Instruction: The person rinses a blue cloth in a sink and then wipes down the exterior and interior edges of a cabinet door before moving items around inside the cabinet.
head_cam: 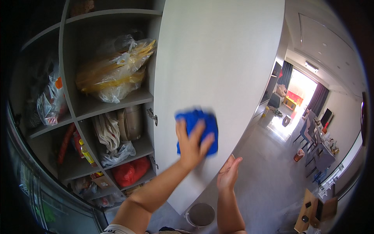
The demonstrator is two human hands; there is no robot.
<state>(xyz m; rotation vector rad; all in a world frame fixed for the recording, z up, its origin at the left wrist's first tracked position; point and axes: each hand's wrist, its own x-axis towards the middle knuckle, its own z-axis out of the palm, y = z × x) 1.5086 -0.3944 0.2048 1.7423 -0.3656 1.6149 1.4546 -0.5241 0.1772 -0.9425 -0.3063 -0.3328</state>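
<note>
My left hand [191, 143] lies spread on a folded blue cloth [209, 131] and presses it against the inner face of a white cabinet door [219, 64]. The cloth and fingers are slightly blurred. At the door's free edge, lower right, my right hand [229, 172] holds the panel, with the thumb on the outer right side and some fingers hidden by the door. The door stands swung open on metal hinges [152, 116] beside the grey cabinet shelves [125, 106].
Shelves at left hold plastic bags with yellowish contents [117, 73], a red bag [131, 172] and a yellow bottle [87, 152]. A round bucket [201, 215] stands below the door. Chairs [304, 131] and a long table [327, 147] are at right.
</note>
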